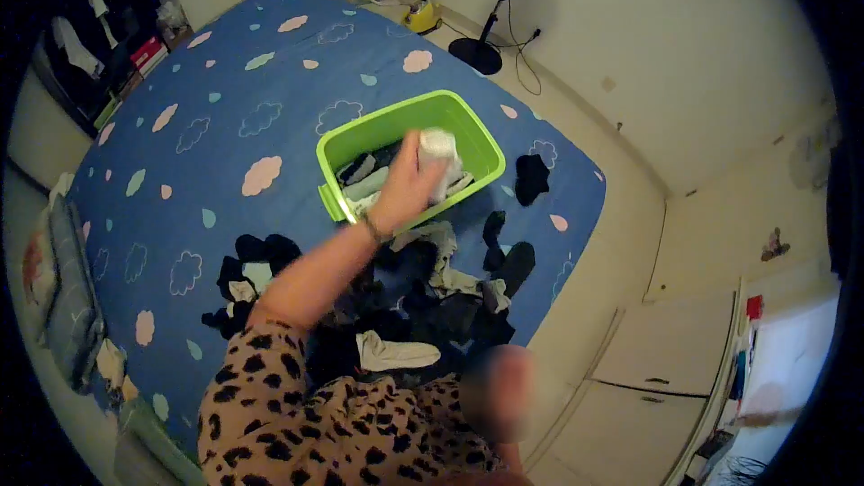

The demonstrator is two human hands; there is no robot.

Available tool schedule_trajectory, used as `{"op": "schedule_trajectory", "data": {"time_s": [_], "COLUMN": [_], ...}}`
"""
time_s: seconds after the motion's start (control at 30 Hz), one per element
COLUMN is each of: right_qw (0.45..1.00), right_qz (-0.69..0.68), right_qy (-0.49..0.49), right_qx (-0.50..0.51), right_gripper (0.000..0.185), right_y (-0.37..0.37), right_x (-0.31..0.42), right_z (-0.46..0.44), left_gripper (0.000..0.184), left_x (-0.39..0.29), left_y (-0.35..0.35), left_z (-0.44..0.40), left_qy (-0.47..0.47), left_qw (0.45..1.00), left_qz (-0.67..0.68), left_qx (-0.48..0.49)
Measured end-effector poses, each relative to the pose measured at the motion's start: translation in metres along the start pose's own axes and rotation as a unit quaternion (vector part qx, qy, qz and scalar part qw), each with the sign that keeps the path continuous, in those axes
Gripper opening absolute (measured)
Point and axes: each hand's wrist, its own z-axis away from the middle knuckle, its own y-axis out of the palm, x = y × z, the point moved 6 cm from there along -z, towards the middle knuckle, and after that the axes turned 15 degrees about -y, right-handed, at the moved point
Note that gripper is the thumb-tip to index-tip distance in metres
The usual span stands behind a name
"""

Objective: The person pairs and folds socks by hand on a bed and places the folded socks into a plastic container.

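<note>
My left hand (pixel 409 184) reaches into the green plastic bin (pixel 486 117), closed on a white rolled sock (pixel 437 144). Beneath it, rolled socks in grey, pale green (pixel 367 185) and dark colours lie along the bin's near left side. My right hand (pixel 511 391) is at the lower right, close to my body; a blur covers it and its fingers cannot be made out. Between my body and the bin is a heap of dark socks (pixel 450 319). A single cream sock (pixel 396 354) lies on the near part of this heap.
The bin stands on a bed with a blue cloud-print sheet (pixel 297 153). Dark sock bundles (pixel 256 261) lie left of my arm, and a black sock (pixel 532 180) lies right of the bin. Beyond the bed stand a fan (pixel 477 54) and a white cabinet (pixel 661 351).
</note>
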Motion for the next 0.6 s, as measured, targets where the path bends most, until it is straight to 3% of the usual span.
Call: {"op": "schedule_trajectory", "data": {"time_s": [0.03,0.07,0.1,0.2,0.23,0.3,0.37,0.47,0.5,0.53,0.6], "right_qw": [1.0,0.999,0.997,0.995,0.995,0.991,0.993,0.995,0.995,0.995,0.994], "right_qz": [0.001,-0.018,-0.035,-0.013,-0.01,0.064,0.053,0.046,0.05,0.05,0.059], "right_qy": [-0.003,0.033,0.07,0.087,0.088,-0.006,-0.006,-0.015,-0.026,-0.022,-0.031], "right_qx": [0.0,0.013,0.028,0.055,0.053,0.114,0.103,0.089,0.087,0.088,0.084], "right_gripper": [0.02,0.019,0.019,0.02,0.02,0.02,0.019,0.017,0.016,0.016,0.016], "right_y": [0.001,0.005,0.007,0.013,0.013,0.016,0.017,0.02,0.02,0.021,0.023], "right_x": [-0.002,-0.012,-0.02,-0.027,-0.028,-0.023,-0.029,-0.031,-0.031,-0.032,-0.032], "right_z": [0.003,0.011,0.018,0.029,0.029,0.026,0.031,0.035,0.035,0.037,0.039], "left_gripper": [0.033,0.038,0.032,0.049,0.055,0.061,0.064,0.065,0.066,0.066,0.068], "left_x": [0.018,0.036,0.071,0.196,0.218,0.241,0.261,0.299,0.231,0.233,0.242], "left_y": [-0.01,-0.006,-0.004,0.025,0.041,0.063,0.073,0.075,0.067,0.061,0.037], "left_z": [-0.041,-0.067,-0.094,-0.165,-0.168,-0.169,-0.168,-0.187,-0.161,-0.168,-0.193], "left_qy": [-0.047,-0.172,-0.211,-0.224,-0.227,-0.225,-0.172,-0.151,-0.262,-0.266,-0.296], "left_qw": [0.997,0.984,0.977,0.941,0.911,0.874,0.794,0.824,0.787,0.785,0.839], "left_qz": [-0.063,0.025,0.003,-0.205,-0.289,-0.367,-0.52,-0.472,-0.467,-0.467,-0.373], "left_qx": [0.009,0.05,0.034,0.146,0.184,0.227,0.263,0.275,0.306,0.308,0.264]}}
